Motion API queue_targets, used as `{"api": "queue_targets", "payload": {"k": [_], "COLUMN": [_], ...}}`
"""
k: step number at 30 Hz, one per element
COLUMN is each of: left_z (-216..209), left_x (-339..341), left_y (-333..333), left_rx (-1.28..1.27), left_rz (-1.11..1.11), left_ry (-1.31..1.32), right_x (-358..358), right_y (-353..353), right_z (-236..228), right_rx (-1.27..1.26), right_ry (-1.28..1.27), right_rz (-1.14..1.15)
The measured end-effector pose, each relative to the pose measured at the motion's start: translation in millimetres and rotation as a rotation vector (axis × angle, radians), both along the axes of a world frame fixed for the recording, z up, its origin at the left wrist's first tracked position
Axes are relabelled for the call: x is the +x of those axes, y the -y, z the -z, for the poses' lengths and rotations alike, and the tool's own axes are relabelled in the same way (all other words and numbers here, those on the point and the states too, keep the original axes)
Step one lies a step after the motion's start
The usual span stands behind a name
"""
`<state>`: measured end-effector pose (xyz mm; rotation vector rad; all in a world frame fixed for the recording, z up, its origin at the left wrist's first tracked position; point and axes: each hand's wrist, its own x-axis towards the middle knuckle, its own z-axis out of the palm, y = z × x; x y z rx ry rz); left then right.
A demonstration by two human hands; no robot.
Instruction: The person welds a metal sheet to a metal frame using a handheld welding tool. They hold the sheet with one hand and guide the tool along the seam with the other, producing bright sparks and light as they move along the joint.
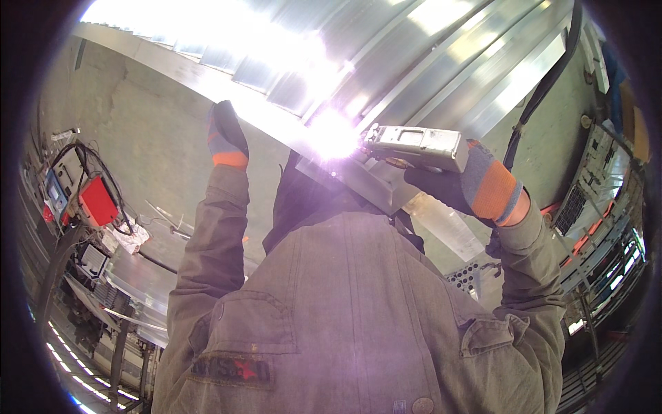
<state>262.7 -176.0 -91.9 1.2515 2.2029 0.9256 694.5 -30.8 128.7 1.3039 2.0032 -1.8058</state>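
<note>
Torch (417,143) at edge of metal panel (431,76), nose (371,142) by glare (333,134); right grip (488,181) clasping its rear. Left grip (227,134): we cannot tell. We judge torch stiff, fairly heavy, nose hot; hold rear.

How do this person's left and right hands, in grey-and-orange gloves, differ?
The left hand shows no tool, while the right hand grips a boxy silver metal tool. The right hand is closer to the white glare than the left hand. An olive-brown cloth sleeve meets the left hand's glove; bare wrist shows below the right hand's glove. Both gloves combine grey, orange and dark areas.
</note>
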Motion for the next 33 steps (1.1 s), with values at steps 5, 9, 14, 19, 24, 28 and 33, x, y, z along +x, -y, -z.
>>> {"api": "queue_targets", "payload": {"k": [5, 9, 14, 19, 24, 28, 33], "left_z": [2, -10, -67, -127, -138, -115, -96], "left_x": [-5, -4, 10, 41, 106, 170, 216], "left_y": [1, -7, -27, -75, -139, -185, -206], "left_rx": [-0.057, -0.149, -0.110, -0.130, -0.619, -1.034, -1.160], "left_rz": [-0.082, 0.000, -0.258, 0.012, 0.453, 0.831, 1.030], "left_ry": [0.153, 0.087, -0.014, 0.343, 0.652, 0.185, -0.179], "right_x": [-11, -7, 10, 49, 100, 116, 102], "right_y": [-7, -10, -5, 25, 70, 107, 129], "right_z": [-12, -27, -45, -83, -123, -123, -90], "right_rx": [-0.083, -0.009, 0.129, 0.062, 0.077, 0.236, 0.418], "right_ry": [0.131, 0.015, -0.139, 0.019, 0.318, 0.436, 0.157], "right_rz": [-0.019, 0.076, 0.043, 0.083, 0.058, 0.132, 0.261]}}
